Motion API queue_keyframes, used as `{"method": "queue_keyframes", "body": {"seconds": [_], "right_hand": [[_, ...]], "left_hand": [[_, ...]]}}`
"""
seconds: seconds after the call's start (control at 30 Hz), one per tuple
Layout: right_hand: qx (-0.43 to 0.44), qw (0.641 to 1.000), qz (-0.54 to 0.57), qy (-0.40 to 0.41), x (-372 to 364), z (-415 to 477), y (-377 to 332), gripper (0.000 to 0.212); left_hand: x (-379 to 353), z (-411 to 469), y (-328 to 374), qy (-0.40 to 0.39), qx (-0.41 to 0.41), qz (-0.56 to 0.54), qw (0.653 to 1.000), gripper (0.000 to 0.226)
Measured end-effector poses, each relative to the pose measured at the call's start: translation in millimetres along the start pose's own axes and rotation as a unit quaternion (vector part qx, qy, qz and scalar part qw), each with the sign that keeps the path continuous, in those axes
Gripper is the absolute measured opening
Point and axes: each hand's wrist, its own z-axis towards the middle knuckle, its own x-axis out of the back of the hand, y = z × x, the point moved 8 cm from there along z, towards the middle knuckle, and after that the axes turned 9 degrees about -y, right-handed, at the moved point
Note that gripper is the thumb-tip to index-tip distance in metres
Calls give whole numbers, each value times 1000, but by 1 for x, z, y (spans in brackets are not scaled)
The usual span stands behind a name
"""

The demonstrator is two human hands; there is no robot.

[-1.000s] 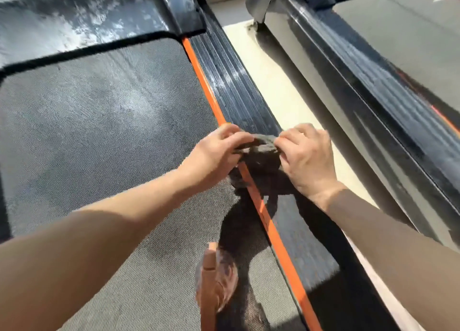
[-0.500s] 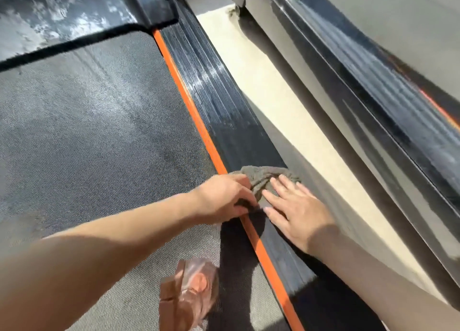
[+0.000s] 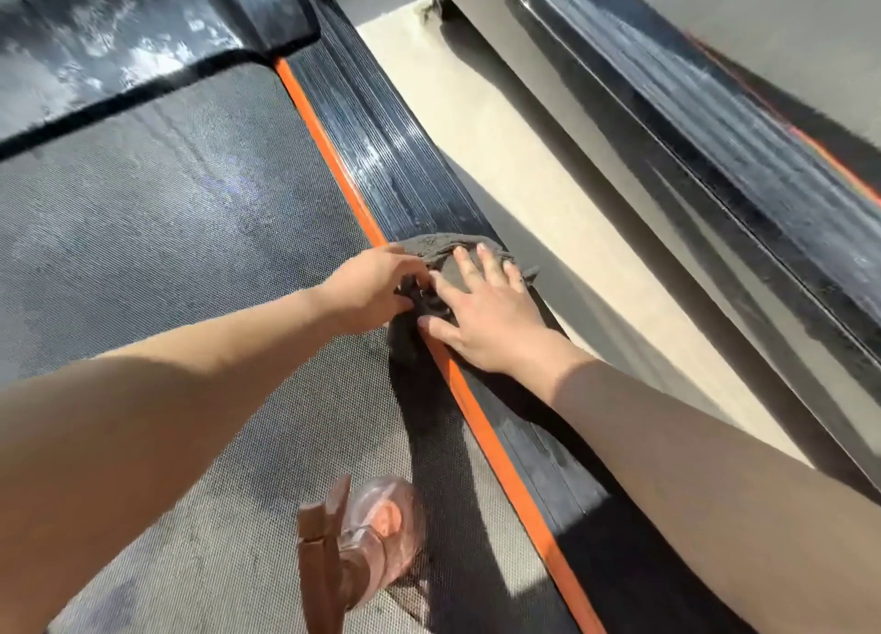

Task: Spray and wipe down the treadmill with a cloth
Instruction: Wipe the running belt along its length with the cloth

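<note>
As it sits on treadmill rail [image 3: 367, 128], grey cloth [image 3: 431, 247] bunched, creased

The belt [image 3: 167, 252] lies open leftward — only the spray bottle [image 3: 376, 533] stands on it — and the neighbouring treadmill [image 3: 715, 166] walls the floor strip [image 3: 515, 180].

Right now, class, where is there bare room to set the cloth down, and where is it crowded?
Free: the belt between orange stripe, motor cover and spray bottle; the floor strip between side rail and neighbouring treadmill. Crowded: the rail where left hand grips and right hand presses the cloth.
</note>
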Motion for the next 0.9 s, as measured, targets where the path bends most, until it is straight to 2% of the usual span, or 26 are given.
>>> {"method": "queue_keyframes", "body": {"seconds": [0.1,0.2,0.33,0.37,0.43,0.5,0.53,0.57,0.63,0.77,0.83,0.9], "right_hand": [[8,1000,-9,3,-2,-4,-1,66],[18,1000,-6,9,-29,-53,3,62],[1,999,0,-53,-78,-122,5,62],[0,998,1,-70,-89,-141,4,62],[7,996,-2,-93,-103,-172,2,62],[6,999,-15,-46,-101,-192,-1,57],[-7,1000,-9,-23,-98,-194,1,54],[-22,1000,0,-7,-94,-191,1,52],[-50,999,6,-15,-93,-169,-2,57],[-98,995,8,24,-84,-104,-5,73],[-85,995,25,46,-67,-72,-8,68],[-56,996,7,70,-53,-51,-18,59]], "left_hand": [[0,-2,8,-4,7,8,1000,29],[-27,-19,36,-81,-31,0,996,30],[-72,-38,75,-196,-72,-22,978,31],[-78,-45,79,-224,-69,-47,971,33],[-75,-61,75,-267,-64,-179,945,37],[-58,-86,57,-243,-28,-340,908,47],[-53,-102,43,-226,-3,-378,898,54],[-52,-120,31,-216,15,-383,898,59],[-65,-154,13,-214,44,-322,921,65],[-117,-203,25,-263,90,-361,890,108],[-128,-207,31,-220,103,-376,894,121],[-132,-212,37,-142,116,-384,905,120]]}}
